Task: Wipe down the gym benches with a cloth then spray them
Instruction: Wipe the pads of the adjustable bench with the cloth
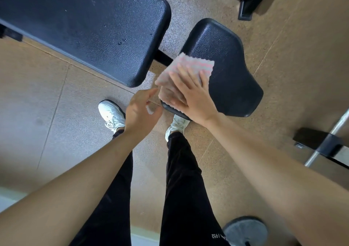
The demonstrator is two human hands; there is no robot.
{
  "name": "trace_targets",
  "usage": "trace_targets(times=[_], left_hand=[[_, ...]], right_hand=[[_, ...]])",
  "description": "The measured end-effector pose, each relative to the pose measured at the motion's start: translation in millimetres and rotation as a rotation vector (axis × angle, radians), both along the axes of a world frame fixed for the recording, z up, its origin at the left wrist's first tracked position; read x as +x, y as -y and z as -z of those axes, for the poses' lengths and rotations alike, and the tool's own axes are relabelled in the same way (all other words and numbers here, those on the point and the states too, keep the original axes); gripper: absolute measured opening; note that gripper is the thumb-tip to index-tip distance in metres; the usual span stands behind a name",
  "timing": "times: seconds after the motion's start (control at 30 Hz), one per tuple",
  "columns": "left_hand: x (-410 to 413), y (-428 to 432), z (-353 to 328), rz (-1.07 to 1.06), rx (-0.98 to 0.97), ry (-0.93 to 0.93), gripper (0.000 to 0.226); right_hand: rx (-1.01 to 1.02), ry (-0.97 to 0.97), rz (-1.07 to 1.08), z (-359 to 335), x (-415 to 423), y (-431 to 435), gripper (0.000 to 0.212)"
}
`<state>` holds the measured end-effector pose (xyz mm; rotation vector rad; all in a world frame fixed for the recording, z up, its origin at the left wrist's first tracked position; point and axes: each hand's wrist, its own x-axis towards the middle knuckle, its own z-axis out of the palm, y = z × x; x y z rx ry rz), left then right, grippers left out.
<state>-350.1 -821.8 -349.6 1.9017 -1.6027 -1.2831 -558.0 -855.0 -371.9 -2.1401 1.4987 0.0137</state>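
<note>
A pink and white striped cloth lies folded on the near left corner of the small black seat pad. My right hand presses flat on the cloth with straight, spread fingers. My left hand hovers just left of the seat pad's edge, fingers loosely curled, with a corner of the cloth near its fingertips; whether it pinches that corner is unclear. The long black bench pad lies to the upper left, with small droplets on its surface.
My legs in black trousers and white shoes stand on the speckled tan floor. A metal bar with a black bracket is at the right, a grey weight plate at the bottom right, a black frame foot at the top.
</note>
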Motion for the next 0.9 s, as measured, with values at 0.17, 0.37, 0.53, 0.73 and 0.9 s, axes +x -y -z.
trace_targets(times=[0.17,0.37,0.53,0.73,0.9], left_hand=[[-35.9,10.9,-2.6,0.166,-0.025,0.151,0.07],[-71.4,28.9,-4.7,0.4,0.178,0.341,0.079],[-61.5,49.8,6.9,0.305,0.262,0.289,0.082],[-64.6,89.0,13.5,0.137,0.291,0.162,0.069],[-74.4,123.1,14.5,0.165,0.266,0.036,0.078]], right_hand=[[-0.159,0.129,0.322,-24.4,-27.6,-21.9,0.055],[0.111,-0.3,0.585,-39.3,-60.9,-47.4,0.08],[0.22,-0.353,0.551,-41.7,-62.2,-50.5,0.093],[0.289,-0.326,0.548,-44.6,-59.1,-47.7,0.1],[0.327,-0.312,0.535,-47.9,-60.1,-46.0,0.101]])
